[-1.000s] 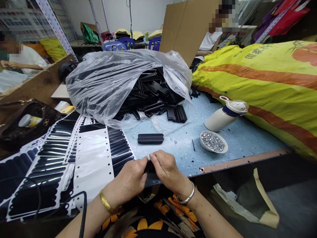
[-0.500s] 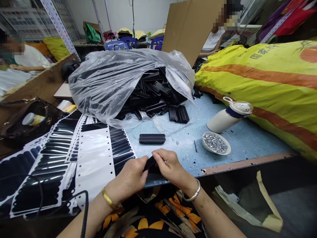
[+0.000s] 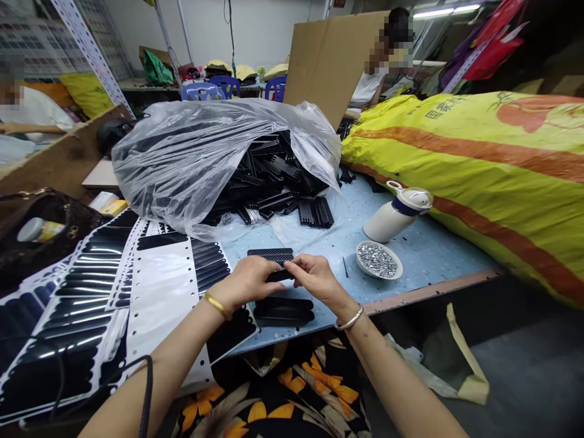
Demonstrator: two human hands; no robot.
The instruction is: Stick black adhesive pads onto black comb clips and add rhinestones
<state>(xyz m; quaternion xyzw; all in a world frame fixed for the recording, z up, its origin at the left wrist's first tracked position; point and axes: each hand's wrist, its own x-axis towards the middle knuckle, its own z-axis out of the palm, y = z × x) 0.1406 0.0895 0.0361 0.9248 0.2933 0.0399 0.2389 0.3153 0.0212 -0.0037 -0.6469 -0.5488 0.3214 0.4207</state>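
My left hand [image 3: 249, 281] and my right hand [image 3: 317, 278] pinch the two ends of a black strip [image 3: 280, 275] between them, just in front of a black perforated piece [image 3: 269, 254] on the blue table. Nearer to me, below the hands, lie several long black pieces [image 3: 283, 311] side by side. Behind, a clear plastic bag [image 3: 173, 158] spills many black comb-like parts [image 3: 274, 176]. Sheets of black strips [image 3: 59, 328] and a white backing sheet [image 3: 159, 298] spread to the left. Right of my right hand are a small dark stick [image 3: 345, 267] and a bowl of shiny bits [image 3: 378, 260].
A white bottle [image 3: 395, 216] stands behind the bowl. A large yellow sack [image 3: 483, 164] fills the right side. A dark handbag [image 3: 73, 225] sits at the left, and a black cable [image 3: 146, 395] hangs over the front left. Two people sit farther back.
Both hands have moved up and away from me with the black strip, nearer to the perforated piece. The long black pieces in front of me now show. The view has shifted slightly.
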